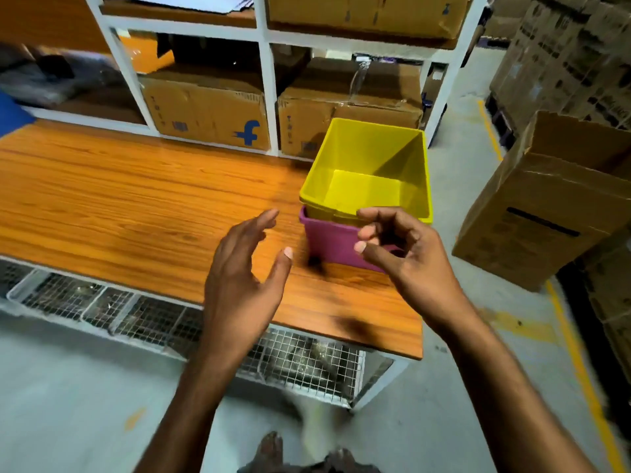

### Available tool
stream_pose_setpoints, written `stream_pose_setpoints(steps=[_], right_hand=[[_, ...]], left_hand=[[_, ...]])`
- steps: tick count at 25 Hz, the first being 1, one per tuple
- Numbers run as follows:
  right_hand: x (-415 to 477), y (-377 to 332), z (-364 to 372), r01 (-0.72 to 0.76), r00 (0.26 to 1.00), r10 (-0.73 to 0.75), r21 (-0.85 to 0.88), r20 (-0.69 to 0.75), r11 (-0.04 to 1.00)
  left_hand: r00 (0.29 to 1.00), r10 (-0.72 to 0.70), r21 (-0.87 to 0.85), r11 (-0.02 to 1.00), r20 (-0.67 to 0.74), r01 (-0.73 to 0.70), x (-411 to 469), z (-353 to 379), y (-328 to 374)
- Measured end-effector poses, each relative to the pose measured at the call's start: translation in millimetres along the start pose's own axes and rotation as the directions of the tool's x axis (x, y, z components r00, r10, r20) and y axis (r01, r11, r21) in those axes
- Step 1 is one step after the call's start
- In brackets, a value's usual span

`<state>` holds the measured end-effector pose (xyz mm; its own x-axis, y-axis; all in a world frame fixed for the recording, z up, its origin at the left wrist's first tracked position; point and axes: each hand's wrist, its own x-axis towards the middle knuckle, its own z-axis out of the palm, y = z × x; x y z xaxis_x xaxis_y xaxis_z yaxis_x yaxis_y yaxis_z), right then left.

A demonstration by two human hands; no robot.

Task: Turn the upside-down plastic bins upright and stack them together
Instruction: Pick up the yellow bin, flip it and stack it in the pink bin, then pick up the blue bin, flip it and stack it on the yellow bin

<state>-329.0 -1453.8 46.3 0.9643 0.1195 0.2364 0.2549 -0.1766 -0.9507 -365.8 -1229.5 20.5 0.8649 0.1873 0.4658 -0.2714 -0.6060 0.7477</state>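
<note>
Both hands empty: left hand (239, 268) splayed over the counter (119, 192), right hand (403, 247) loosely curled just before the purple bin (327, 244). Yellow bin (368, 172) sits upright inside it, slightly tilted. Press rim down evenly to seat it.

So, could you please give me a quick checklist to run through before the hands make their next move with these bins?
1. Yellow bin upright, opening facing up: ok.
2. Yellow bin nested in the purple bin: ok, though it sits a little tilted.
3. Any bin left upside down on the wooden table: none in view, ok.
4. Left hand free: ok, open and holding nothing.
5. Right hand free: ok, fingers curled just in front of the purple bin, gripping nothing.
6. Stack clear of the table's right edge: cannot tell, it stands close to that end.
</note>
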Motion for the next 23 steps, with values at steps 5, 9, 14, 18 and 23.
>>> stream_pose_setpoints(steps=[5, 9, 14, 18, 23], right_hand=[[-50, 27, 55, 0.012, 0.985, 0.013, -0.141, 0.172, 0.99], [-96, 43, 118, 0.15, 0.953, -0.034, -0.373, 0.3, 0.916], [-139, 42, 226, 0.183, 0.917, -0.02, -0.376, 0.397, 0.908], [-168, 31, 333, 0.132, 0.91, 0.009, -0.312, 0.414, 0.941], [-176, -4, 455, 0.11, 0.875, 0.015, -0.23, 0.484, 0.967]], left_hand=[[0.998, -0.061, 0.241, 0.968, -0.023, 0.065, -66, -43, -16], [0.987, -0.163, 0.319, 0.935, 0.003, 0.153, -110, -83, -47], [0.893, -0.447, 0.043, 0.892, -0.057, 0.45, -170, -139, -102], [0.871, -0.485, 0.108, 0.864, -0.078, 0.491, -207, -217, -153], [0.827, -0.496, 0.172, 0.82, -0.265, 0.546, -213, -331, -211]])
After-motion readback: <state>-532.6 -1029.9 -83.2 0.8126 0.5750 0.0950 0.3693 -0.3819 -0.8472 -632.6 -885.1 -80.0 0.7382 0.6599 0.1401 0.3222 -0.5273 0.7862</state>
